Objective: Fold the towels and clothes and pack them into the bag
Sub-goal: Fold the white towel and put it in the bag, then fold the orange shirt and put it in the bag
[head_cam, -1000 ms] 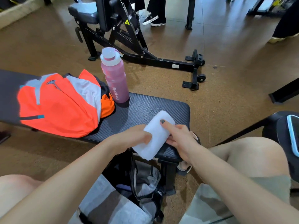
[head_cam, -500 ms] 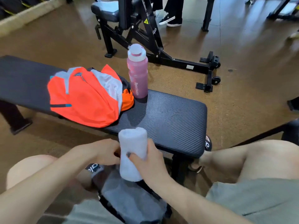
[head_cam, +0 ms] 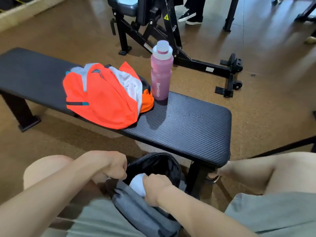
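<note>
One white rolled towel [head_cam: 137, 184] sits in the open mouth of my bag [head_cam: 153, 216], half sunk into the dark lining, with only its rounded upper end showing. My right hand [head_cam: 154, 189] grips it from the near side, fingers curled around the roll and knuckles toward me. My left hand [head_cam: 112, 166] is at the left edge of the opening, fingers curled tight on the rim of the bag, though I cannot make out exactly what part they pinch. The bag is grey cloth outside and black inside, and it stands between my knees, just under the near edge of the bench [head_cam: 188, 120].

On the bench lies an orange and grey garment [head_cam: 102, 100], bunched loosely, its lower edge hanging a little over the near side of the padding. Just to its right a pink bottle [head_cam: 160, 72] with a pale cap stands upright, close beside the garment; I cannot tell whether they touch. The right end of the black ribbed padding is bare.

Beyond the bench, on the brown floor [head_cam: 265, 48], stands a black exercise machine [head_cam: 162, 31] with small wheels at one foot. Behind it are someone's dark shoes [head_cam: 188, 17] and trouser legs.
</note>
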Tool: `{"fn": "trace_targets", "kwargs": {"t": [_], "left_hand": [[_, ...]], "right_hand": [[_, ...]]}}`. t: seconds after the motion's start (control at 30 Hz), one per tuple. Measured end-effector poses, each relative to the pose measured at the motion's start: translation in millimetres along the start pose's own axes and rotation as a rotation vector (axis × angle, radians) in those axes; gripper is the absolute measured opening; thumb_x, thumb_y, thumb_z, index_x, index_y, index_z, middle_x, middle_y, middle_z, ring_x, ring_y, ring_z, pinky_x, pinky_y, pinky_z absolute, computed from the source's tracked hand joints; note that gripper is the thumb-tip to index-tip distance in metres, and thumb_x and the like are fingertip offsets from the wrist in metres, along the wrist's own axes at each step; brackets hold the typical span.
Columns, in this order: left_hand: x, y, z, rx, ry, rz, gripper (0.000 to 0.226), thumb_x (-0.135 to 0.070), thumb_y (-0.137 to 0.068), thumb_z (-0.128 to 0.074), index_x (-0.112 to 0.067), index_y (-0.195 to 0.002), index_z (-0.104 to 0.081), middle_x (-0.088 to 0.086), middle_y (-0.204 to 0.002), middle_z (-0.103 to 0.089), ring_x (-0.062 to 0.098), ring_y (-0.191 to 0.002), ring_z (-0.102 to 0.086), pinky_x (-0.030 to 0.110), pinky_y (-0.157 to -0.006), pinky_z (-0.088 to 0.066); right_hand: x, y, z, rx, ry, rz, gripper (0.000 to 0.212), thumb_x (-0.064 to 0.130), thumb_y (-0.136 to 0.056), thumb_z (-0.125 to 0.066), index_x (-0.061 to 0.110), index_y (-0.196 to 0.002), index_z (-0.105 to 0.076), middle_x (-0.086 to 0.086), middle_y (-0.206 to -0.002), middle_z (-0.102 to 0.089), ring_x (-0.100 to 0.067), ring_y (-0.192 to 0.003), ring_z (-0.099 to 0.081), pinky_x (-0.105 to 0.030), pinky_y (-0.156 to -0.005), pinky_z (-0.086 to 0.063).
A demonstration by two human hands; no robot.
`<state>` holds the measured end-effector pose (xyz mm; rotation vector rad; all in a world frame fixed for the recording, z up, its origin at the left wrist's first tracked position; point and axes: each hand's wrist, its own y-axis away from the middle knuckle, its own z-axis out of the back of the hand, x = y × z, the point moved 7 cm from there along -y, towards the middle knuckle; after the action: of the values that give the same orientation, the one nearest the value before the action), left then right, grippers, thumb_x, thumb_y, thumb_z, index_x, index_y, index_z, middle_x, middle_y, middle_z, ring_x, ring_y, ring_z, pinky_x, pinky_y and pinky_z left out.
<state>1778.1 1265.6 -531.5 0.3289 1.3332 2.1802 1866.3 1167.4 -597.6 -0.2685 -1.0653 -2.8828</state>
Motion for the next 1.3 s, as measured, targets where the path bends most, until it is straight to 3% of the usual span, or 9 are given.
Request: {"fn": "trace_targets", "kwargs": {"t": [0.17, 0.33, 0.47, 0.63, 0.83, 1.0, 1.13, 1.2, 1.3], "left_hand": [[-3.1, -3.8, -2.0, -0.029, -0.024, -0.04, 0.021, -0.032, -0.087, -0.059, -0.025, -0.103, -0.07, 0.002, -0.107, -0.07, 0.023, -0.097, -0.066, 0.032, -0.076, -0.053], [-24.6, -23.8, -20.9, -0.044, -0.273, -0.155, 0.074, -0.031, -0.088, -0.064, -0.041, -0.151, -0.026, 0.005, -0.14, -0.044, 0.031, -0.113, -0.06, 0.039, -0.083, -0.048], [-31.1, -45.1, -32.3, 0.016, -0.503, -0.119, 0.062, -0.042, -0.088, -0.064, -0.024, -0.143, -0.042, 0.002, -0.133, -0.058, 0.027, -0.12, -0.06, 0.046, -0.099, -0.052], [-38.9, -42.7, -27.8, -0.068, -0.536, -0.067, 0.041, -0.039, -0.092, -0.06, -0.021, -0.129, -0.057, 0.002, -0.123, -0.064, 0.025, -0.113, -0.064, 0.036, -0.075, -0.046], [-17.5, -20.6, 7.7, -0.087, -0.167, -0.075, 0.038, -0.041, -0.082, -0.067, -0.027, -0.118, -0.068, -0.003, -0.113, -0.07, 0.022, -0.098, -0.067, 0.032, -0.082, -0.056], [33.1, 9.9, 85.6, -0.535, 0.097, -0.105, 0.015, -0.04, -0.086, -0.063, -0.029, -0.078, -0.056, -0.006, -0.09, -0.064, 0.019, -0.086, -0.062, 0.037, -0.079, -0.054], [67.5, 30.5, 126.9, -1.075, 0.177, -0.051, 0.042, -0.038, -0.083, -0.074, -0.022, -0.113, -0.051, 0.003, -0.106, -0.053, 0.027, -0.092, -0.057, 0.043, -0.074, -0.051], [61.5, 17.7, 127.2, -1.076, -0.01, 0.001, 0.069, -0.046, -0.075, -0.079, -0.019, -0.13, -0.047, 0.01, -0.112, -0.05, 0.033, -0.096, -0.057, 0.043, -0.075, -0.051], [42.2, -9.5, 123.4, -1.028, -0.138, 0.045, 0.06, -0.05, -0.076, -0.076, -0.015, -0.12, -0.056, 0.013, -0.107, -0.051, 0.036, -0.096, -0.056, 0.041, -0.072, -0.043]], "right_hand": [[4.1, -6.3, 1.8, -0.085, 0.022, -0.009, 0.073, 0.029, -0.092, -0.064, 0.009, -0.152, -0.027, -0.016, -0.13, -0.056, -0.036, -0.113, -0.062, -0.038, -0.071, -0.038], [-1.0, 2.0, 2.8, -0.184, -0.166, 0.014, 0.065, 0.033, -0.09, -0.061, 0.018, -0.147, -0.035, -0.009, -0.123, -0.057, -0.037, -0.108, -0.062, -0.042, -0.078, -0.046], [-0.6, 13.5, 6.0, -0.288, -0.339, -0.032, 0.043, 0.035, -0.088, -0.06, 0.017, -0.124, -0.045, -0.007, -0.115, -0.062, -0.036, -0.104, -0.063, -0.04, -0.074, -0.043], [4.0, 9.0, 0.1, -0.231, -0.275, -0.031, 0.047, 0.029, -0.092, -0.064, 0.012, -0.129, -0.041, -0.012, -0.122, -0.058, -0.037, -0.11, -0.061, -0.04, -0.074, -0.038], [-8.4, -2.3, -21.6, -0.003, -0.18, -0.084, 0.065, 0.034, -0.098, -0.06, 0.001, -0.146, -0.03, -0.022, -0.139, -0.045, -0.038, -0.128, -0.047, -0.043, -0.1, -0.044], [-20.1, 5.5, 32.1, -0.181, -0.193, -0.005, 0.029, 0.029, -0.099, -0.052, 0.008, -0.119, -0.054, -0.019, -0.119, -0.063, -0.04, -0.109, -0.063, -0.041, -0.082, -0.051], [-29.9, 10.4, 102.2, -0.379, -0.285, 0.048, 0.019, 0.024, -0.09, -0.053, 0.016, -0.103, -0.065, -0.015, -0.102, -0.071, -0.038, -0.097, -0.066, -0.041, -0.081, -0.055], [-35.5, 7.3, 135.4, -0.484, -0.369, 0.037, 0.017, 0.022, -0.087, -0.054, 0.019, -0.099, -0.066, -0.011, -0.097, -0.073, -0.036, -0.096, -0.066, -0.041, -0.081, -0.054], [-46.6, 2.4, 171.6, -0.602, -0.504, 0.012, 0.022, 0.024, -0.088, -0.055, 0.021, -0.108, -0.062, -0.007, -0.096, -0.073, -0.034, -0.094, -0.065, -0.042, -0.082, -0.054]]}}
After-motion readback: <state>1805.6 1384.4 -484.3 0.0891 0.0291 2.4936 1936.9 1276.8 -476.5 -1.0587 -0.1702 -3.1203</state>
